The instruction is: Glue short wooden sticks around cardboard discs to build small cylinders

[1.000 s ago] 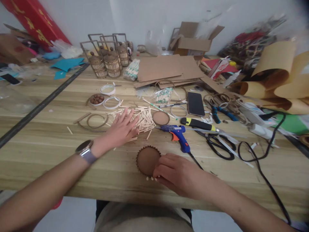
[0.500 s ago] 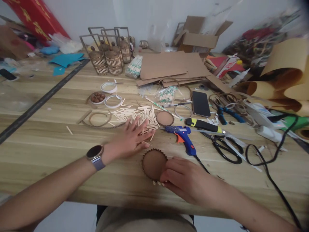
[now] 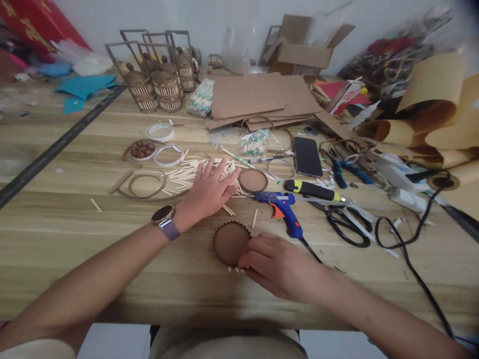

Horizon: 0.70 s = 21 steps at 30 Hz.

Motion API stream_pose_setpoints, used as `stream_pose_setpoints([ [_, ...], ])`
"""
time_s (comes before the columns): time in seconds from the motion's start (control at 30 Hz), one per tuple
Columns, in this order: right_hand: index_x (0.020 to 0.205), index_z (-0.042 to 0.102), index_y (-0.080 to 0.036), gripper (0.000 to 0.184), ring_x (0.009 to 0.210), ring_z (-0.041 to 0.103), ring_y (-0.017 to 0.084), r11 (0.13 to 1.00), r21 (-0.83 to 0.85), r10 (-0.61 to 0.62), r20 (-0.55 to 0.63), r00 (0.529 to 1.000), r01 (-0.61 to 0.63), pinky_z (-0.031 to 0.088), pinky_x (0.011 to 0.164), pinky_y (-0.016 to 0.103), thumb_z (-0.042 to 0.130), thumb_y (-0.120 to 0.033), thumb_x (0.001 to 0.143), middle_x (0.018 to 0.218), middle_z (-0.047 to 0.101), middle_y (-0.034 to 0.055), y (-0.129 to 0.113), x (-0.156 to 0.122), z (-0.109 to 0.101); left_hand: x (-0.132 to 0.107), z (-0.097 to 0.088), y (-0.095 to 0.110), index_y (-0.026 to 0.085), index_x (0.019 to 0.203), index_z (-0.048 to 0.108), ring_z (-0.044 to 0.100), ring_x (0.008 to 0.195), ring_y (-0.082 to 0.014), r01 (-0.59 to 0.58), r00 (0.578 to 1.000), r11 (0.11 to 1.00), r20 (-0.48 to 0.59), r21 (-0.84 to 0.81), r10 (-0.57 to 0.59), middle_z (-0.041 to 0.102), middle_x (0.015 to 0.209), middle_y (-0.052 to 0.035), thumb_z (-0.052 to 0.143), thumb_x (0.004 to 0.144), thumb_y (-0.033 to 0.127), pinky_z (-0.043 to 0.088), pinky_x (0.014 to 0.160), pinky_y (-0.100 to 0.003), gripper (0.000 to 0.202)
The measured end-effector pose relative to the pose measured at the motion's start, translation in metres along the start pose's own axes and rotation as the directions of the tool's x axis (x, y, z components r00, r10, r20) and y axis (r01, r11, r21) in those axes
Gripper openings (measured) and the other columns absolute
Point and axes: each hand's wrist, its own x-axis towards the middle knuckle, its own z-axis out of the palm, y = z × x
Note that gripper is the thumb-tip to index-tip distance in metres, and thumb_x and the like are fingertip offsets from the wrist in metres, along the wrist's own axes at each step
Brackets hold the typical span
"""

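Observation:
My left hand point(image 3: 211, 192), a watch on its wrist, lies flat with fingers spread on a heap of short wooden sticks point(image 3: 194, 174). Near the table's front edge, my right hand point(image 3: 271, 262) has its fingers curled against the right rim of a round brown cardboard disc point(image 3: 229, 242) with a corrugated edge. A few stick ends show just under its fingertips. A second, smaller disc point(image 3: 252, 180) sits beyond, to the right of the sticks. One loose stick point(image 3: 255, 218) lies between the two discs.
A blue glue gun point(image 3: 282, 208) lies right of the discs, its black cord trailing off. Further right are a yellow-black knife point(image 3: 310, 190), scissors point(image 3: 346, 227) and a phone point(image 3: 306, 156). Cardboard sheets point(image 3: 258, 99) and small wooden lantern baskets point(image 3: 157, 85) stand at the back.
My left hand has slid rightward across the stick heap, dragging sticks toward the smaller disc. My right hand has stayed at the large disc's rim.

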Motion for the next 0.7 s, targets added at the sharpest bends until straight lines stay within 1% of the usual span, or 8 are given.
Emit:
stream_pose_setpoints([
  [0.13, 0.091, 0.065, -0.016, 0.023, 0.072, 0.056, 0.017, 0.999, -0.032, 0.02, -0.009, 1.0, -0.021, 0.041, 0.068, 0.029, 0.045, -0.02, 0.102, 0.078, 0.063, 0.0047, 0.012, 0.008, 0.008, -0.019, -0.021, -0.009, 0.018, 0.141, 0.053, 0.02, 0.15, -0.0407, -0.072, 0.997, 0.988, -0.028, -0.138, 0.069, 0.043, 0.155, -0.0156, 0.018, 0.103, 0.057, 0.017, 0.117, -0.069, 0.065],
  [0.2, 0.093, 0.065, -0.016, 0.019, 0.075, 0.059, 0.018, 0.999, -0.015, 0.053, 0.015, 0.998, -0.053, 0.043, 0.069, 0.029, 0.048, -0.02, 0.101, 0.081, 0.065, 0.006, 0.017, 0.013, 0.011, -0.034, -0.029, -0.015, 0.014, 0.145, 0.048, 0.027, 0.149, -0.034, -0.19, 0.98, 0.945, 0.003, -0.266, 0.198, 0.044, 0.154, -0.0165, 0.012, 0.098, 0.067, 0.023, 0.12, -0.057, 0.078],
  [0.3, 0.103, 0.065, -0.015, 0.013, 0.084, 0.063, 0.019, 0.993, 0.076, 0.088, 0.063, 0.994, -0.093, 0.048, 0.072, 0.028, 0.054, -0.02, 0.098, 0.091, 0.067, 0.0083, 0.019, 0.015, 0.008, -0.057, -0.033, -0.017, 0.013, 0.15, 0.039, 0.035, 0.145, -0.0347, -0.301, 0.949, 0.904, 0.003, -0.304, 0.316, 0.045, 0.152, -0.0187, 0.024, 0.08, 0.089, 0.026, 0.12, -0.052, 0.104],
  [0.37, 0.116, 0.061, -0.014, 0.021, 0.093, 0.064, 0.019, 0.987, 0.123, 0.102, 0.05, 0.994, -0.107, 0.051, 0.076, 0.029, 0.055, -0.022, 0.098, 0.105, 0.067, 0.0112, 0.019, 0.01, 0.0, -0.071, -0.031, -0.012, 0.011, 0.152, 0.033, 0.036, 0.143, -0.0377, -0.329, 0.94, 0.91, 0.001, -0.251, 0.34, 0.044, 0.153, -0.0206, 0.038, 0.071, 0.093, 0.027, 0.12, -0.053, 0.115],
  [0.43, 0.121, 0.059, -0.015, 0.025, 0.096, 0.065, 0.019, 0.987, 0.095, 0.132, -0.005, 0.991, -0.131, 0.052, 0.078, 0.03, 0.052, -0.025, 0.1, 0.109, 0.067, 0.0121, 0.02, 0.002, -0.013, -0.081, -0.027, -0.004, 0.013, 0.154, 0.028, 0.038, 0.14, -0.0403, -0.304, 0.951, 0.934, 0.001, -0.19, 0.31, 0.043, 0.153, -0.0216, 0.052, 0.069, 0.09, 0.029, 0.117, -0.056, 0.117],
  [0.53, 0.099, 0.065, -0.016, 0.024, 0.084, 0.063, 0.021, 0.965, -0.141, 0.217, -0.055, 0.975, -0.222, 0.049, 0.073, 0.032, 0.044, -0.028, 0.103, 0.089, 0.068, 0.0096, 0.024, -0.014, -0.029, -0.089, -0.02, 0.014, 0.018, 0.156, 0.022, 0.044, 0.134, -0.0433, -0.153, 0.987, 0.981, 0.033, -0.122, 0.158, 0.041, 0.152, -0.0226, 0.071, 0.066, 0.078, 0.037, 0.11, -0.059, 0.118],
  [0.6, 0.086, 0.066, -0.017, 0.03, 0.079, 0.062, 0.022, 0.906, -0.35, 0.25, -0.011, 0.968, -0.237, 0.045, 0.071, 0.034, 0.043, -0.028, 0.102, 0.081, 0.067, 0.009, 0.026, -0.022, -0.033, -0.089, -0.014, 0.025, 0.02, 0.156, 0.021, 0.048, 0.13, -0.0435, -0.083, 0.995, 0.991, 0.039, -0.108, 0.087, 0.043, 0.149, -0.0228, 0.079, 0.066, 0.068, 0.043, 0.105, -0.059, 0.117],
  [0.7, 0.083, 0.066, -0.016, 0.023, 0.079, 0.061, 0.023, 0.815, -0.554, 0.248, 0.073, 0.966, -0.167, 0.04, 0.072, 0.035, 0.049, -0.022, 0.099, 0.081, 0.069, 0.0093, 0.025, -0.027, -0.026, -0.089, -0.006, 0.037, 0.018, 0.153, 0.027, 0.051, 0.128, -0.0407, -0.048, 0.999, 0.993, 0.0, -0.111, 0.048, 0.046, 0.145, -0.0222, 0.079, 0.076, 0.05, 0.046, 0.102, -0.056, 0.098],
])
